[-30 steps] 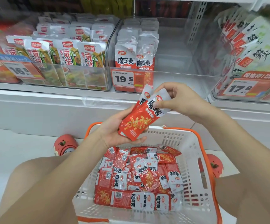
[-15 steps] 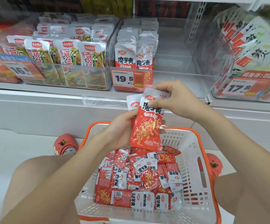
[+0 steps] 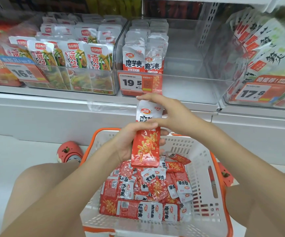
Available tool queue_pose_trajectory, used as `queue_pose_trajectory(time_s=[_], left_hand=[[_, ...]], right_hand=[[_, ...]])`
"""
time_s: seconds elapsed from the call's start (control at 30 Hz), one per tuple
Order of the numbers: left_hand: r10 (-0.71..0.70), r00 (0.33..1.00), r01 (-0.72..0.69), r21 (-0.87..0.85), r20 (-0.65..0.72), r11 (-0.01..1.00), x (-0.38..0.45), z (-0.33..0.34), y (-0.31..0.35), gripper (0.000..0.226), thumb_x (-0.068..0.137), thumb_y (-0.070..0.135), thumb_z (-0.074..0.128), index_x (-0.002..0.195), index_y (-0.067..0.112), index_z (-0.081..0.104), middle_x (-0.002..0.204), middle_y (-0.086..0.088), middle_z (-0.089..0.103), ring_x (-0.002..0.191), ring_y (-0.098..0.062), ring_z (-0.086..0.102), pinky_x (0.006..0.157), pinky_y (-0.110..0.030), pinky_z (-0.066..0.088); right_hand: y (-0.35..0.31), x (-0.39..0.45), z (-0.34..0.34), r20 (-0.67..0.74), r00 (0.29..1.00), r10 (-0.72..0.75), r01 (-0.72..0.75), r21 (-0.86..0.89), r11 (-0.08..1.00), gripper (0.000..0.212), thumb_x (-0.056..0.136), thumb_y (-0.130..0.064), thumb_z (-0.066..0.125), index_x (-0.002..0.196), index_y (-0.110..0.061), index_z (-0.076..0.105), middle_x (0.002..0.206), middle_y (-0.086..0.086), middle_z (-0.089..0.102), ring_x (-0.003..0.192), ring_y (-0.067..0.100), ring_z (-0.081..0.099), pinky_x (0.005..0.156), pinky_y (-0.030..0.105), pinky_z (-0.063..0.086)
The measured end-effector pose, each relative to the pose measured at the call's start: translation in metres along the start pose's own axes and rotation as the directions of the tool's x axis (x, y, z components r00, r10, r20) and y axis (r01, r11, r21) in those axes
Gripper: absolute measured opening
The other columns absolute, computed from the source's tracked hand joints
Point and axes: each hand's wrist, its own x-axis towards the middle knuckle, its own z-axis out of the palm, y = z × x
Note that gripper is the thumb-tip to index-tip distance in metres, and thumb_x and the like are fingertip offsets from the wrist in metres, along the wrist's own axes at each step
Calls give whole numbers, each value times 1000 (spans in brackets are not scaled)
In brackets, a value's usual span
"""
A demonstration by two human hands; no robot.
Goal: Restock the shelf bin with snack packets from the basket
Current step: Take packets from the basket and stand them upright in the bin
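A stack of red and silver snack packets point(image 3: 146, 142) stands upright above the basket. My left hand point(image 3: 129, 142) grips the stack round its middle from the left. My right hand point(image 3: 169, 113) holds the stack's silver top, fingers over the upper edge. Below, the white basket with an orange rim point(image 3: 205, 165) holds several loose packets point(image 3: 148, 190) of the same kind. On the shelf, the clear bin point(image 3: 189, 79) has two rows of these packets point(image 3: 143, 53) at its left side; its right part is bare.
To the left, another clear bin point(image 3: 70, 82) is packed with green and white packets. A bin of white packets point(image 3: 266, 65) stands at the right. Price tags point(image 3: 134, 82) hang on the bin fronts. My knees and red shoes point(image 3: 69, 151) flank the basket on the floor.
The packets went from tilted to upright and squared into one stack. My left hand moved from beneath them to gripping their middle; my right hand shifted to the top edge.
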Motion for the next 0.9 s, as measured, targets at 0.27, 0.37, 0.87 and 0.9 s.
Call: queue_pose_trajectory(time_s=[0.27, 0.37, 0.87, 0.9], left_hand=[[-41, 996, 46, 65, -80, 997, -1, 4, -4, 29, 70, -7, 60, 98, 1, 59, 85, -11, 71, 69, -21, 69, 64, -37, 59], [-41, 991, 45, 25, -129, 999, -1, 8, -2, 37, 75, -12, 50, 110, -1, 56, 94, -21, 71, 83, -30, 72, 74, -42, 59], [238, 935, -34, 600, -263, 799, 16, -13, 20, 23, 83, 5, 69, 104, 13, 64, 103, -10, 72, 94, -22, 70, 83, -34, 57], [269, 926, -43, 633, -266, 773, 17, -14, 25, 25, 82, 9, 71, 105, 15, 63, 104, -8, 72, 95, -19, 70, 84, -32, 56]], right_hand=[[-5, -1, 0, 49, 993, 104, -105, 20, 994, 40, 76, -15, 78, 98, -29, 48, 96, -5, 61, 77, 7, 56, 65, 25, 48], [-5, -1, 2, 23, 995, 94, -95, 27, 995, 45, 77, -11, 77, 87, -29, 36, 84, -11, 51, 71, 4, 49, 61, 19, 41], [8, 18, 0, -109, 927, 358, -257, 509, 822, 30, 85, 1, 67, 110, -14, 59, 95, 4, 69, 79, 8, 67, 67, 23, 58], [8, 23, -7, -185, 917, 355, -218, 513, 830, 30, 84, 2, 68, 109, -12, 60, 90, 4, 68, 72, 3, 66, 61, 21, 56]])
